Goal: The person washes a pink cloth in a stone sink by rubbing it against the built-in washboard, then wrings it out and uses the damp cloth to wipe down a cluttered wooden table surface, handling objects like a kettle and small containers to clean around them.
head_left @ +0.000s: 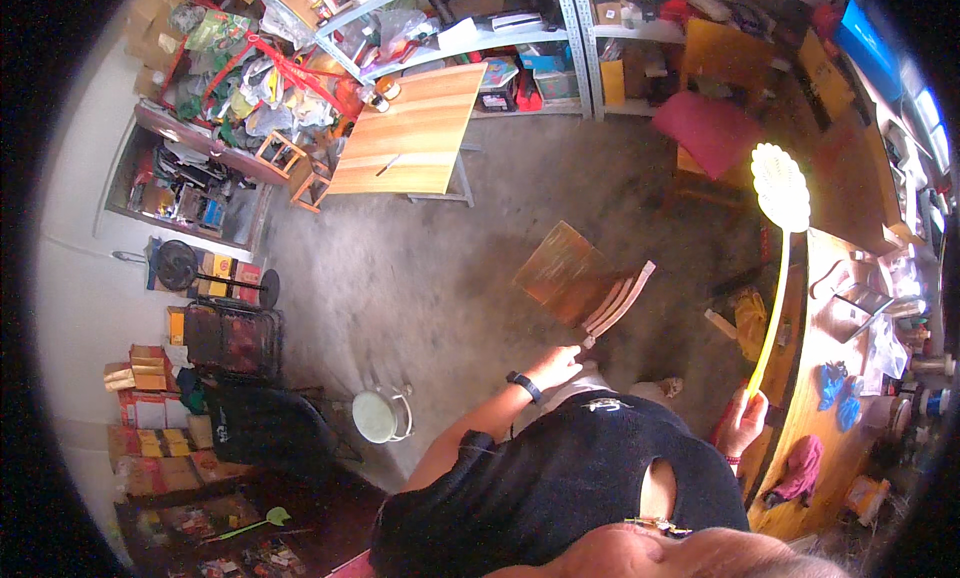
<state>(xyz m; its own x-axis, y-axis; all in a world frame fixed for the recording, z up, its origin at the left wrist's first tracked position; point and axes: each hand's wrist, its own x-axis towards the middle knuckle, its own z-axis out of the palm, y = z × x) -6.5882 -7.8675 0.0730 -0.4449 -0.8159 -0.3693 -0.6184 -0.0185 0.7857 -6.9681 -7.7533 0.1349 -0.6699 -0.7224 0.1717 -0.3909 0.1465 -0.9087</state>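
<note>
My right hand (741,425) is closed round the handle of a yellow fly swatter (780,190). The swatter points up and away, its scalloped, perforated head at the far end. My left hand (556,367), with a dark watch on the wrist, is closed at the near end of a long, slightly curved reddish-brown object (622,300) with pale edges. It resembles a folded fan, but I cannot make out its kind. Beyond it a square brown board (562,263) shows against the floor.
To my right runs a wooden workbench (780,478) with a maroon cloth (801,468) and blue gloves (840,393). A round pale stool (376,417) and a black chair (262,423) stand left. Ahead are a wooden-topped table (415,128) and metal shelves (580,48).
</note>
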